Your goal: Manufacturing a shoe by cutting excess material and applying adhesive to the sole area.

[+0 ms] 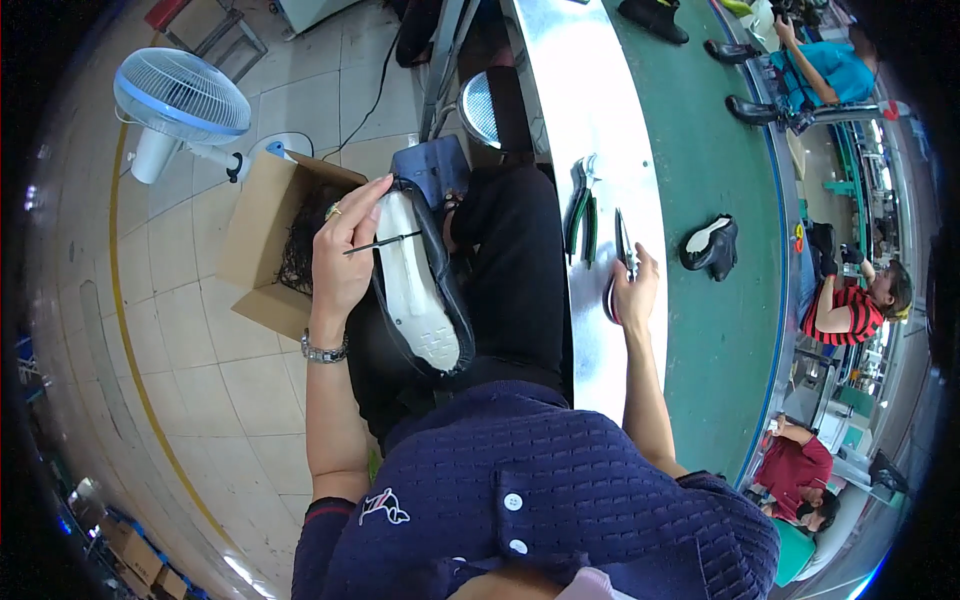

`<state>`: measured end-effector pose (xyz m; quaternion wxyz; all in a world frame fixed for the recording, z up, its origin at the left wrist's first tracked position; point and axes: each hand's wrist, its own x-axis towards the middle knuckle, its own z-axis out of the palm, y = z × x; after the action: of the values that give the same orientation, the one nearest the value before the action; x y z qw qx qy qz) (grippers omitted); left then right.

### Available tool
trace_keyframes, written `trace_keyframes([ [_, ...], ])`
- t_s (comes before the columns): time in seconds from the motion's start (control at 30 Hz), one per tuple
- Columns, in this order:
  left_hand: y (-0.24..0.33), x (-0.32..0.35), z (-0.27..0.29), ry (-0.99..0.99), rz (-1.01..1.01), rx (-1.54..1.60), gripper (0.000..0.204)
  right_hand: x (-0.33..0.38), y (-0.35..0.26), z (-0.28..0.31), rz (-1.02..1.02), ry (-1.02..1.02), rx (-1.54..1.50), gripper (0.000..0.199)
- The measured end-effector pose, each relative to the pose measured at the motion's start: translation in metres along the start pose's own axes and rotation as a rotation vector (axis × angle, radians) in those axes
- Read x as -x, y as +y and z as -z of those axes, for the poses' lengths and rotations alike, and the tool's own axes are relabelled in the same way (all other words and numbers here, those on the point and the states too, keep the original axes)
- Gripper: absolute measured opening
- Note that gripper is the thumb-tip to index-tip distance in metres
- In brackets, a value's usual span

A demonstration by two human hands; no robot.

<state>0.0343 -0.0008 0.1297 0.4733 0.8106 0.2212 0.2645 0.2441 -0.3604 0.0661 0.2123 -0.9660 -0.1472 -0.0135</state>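
Observation:
My left hand (348,250) is closed on a black shoe (458,290) resting on my lap, its whitish underside (415,280) turned up. A thin black cable tie (395,241) lies across that underside, its loose tail sticking out to the left past my fingers. On the metal bench to the right, my right hand (636,285) is closed round the handles of pointed scissors (622,240). The blades point away from me, and a reddish handle loop shows partly beside the palm. Green-handled pliers (582,215) lie on the bench just left of the scissors.
Left of my legs stands an open cardboard box (262,225) with tangled black strips. A fan (185,100) stands beyond it. Right of the metal bench (600,110), a green conveyor belt (690,330) carries another black shoe (712,246) and a dark shoe (655,18). Several people sit across it.

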Motion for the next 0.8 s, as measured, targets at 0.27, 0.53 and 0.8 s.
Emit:
trace_keyframes([
  [0.27,-0.002,0.009,-0.001,0.056,0.122,0.029,0.032,0.035,0.032,0.042,-0.285,-0.412,-0.101,0.040],
  [0.53,0.022,0.045,-0.017,0.221,0.074,-0.053,0.044,0.044,-0.123,0.088,-0.374,-1.252,-1.214,0.082],
  [0.8,0.026,0.049,-0.041,0.450,0.035,-0.156,0.012,0.061,-0.189,0.090,-0.542,-1.525,-1.052,0.109],
])
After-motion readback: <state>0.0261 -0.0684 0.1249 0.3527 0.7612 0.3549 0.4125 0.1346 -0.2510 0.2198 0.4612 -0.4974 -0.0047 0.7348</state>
